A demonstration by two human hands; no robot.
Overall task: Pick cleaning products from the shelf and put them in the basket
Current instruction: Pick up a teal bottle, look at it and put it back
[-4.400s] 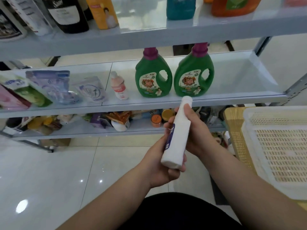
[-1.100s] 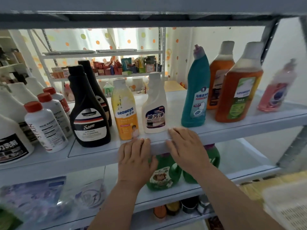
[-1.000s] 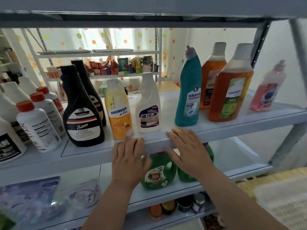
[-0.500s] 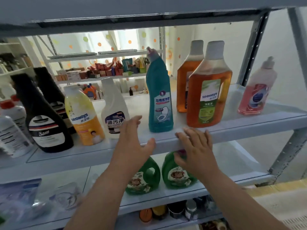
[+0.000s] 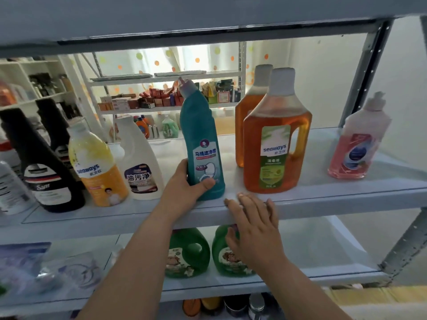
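A tall teal toilet-cleaner bottle (image 5: pixel 203 144) stands upright on the grey shelf (image 5: pixel 323 199). My left hand (image 5: pixel 184 188) is wrapped around its lower part, thumb across the front label. My right hand (image 5: pixel 254 225) lies flat with fingers spread, fingertips touching the shelf's front edge just right of the bottle. The basket is barely in view: only a pale strip shows at the bottom right corner (image 5: pixel 374 306).
On the same shelf stand a white spray-type bottle (image 5: pixel 141 162), a yellow bottle (image 5: pixel 97 167), black bottles (image 5: pixel 41 167), two amber jugs (image 5: pixel 277 144) and a pink bottle (image 5: pixel 358 144). Two green detergent jugs (image 5: pixel 187 252) sit on the shelf below. A metal upright (image 5: pixel 362 72) frames the right side.
My left hand has moved right from the white bottle and closed around the teal bottle. My right hand stays on the shelf edge. The view has shifted slightly rightward.
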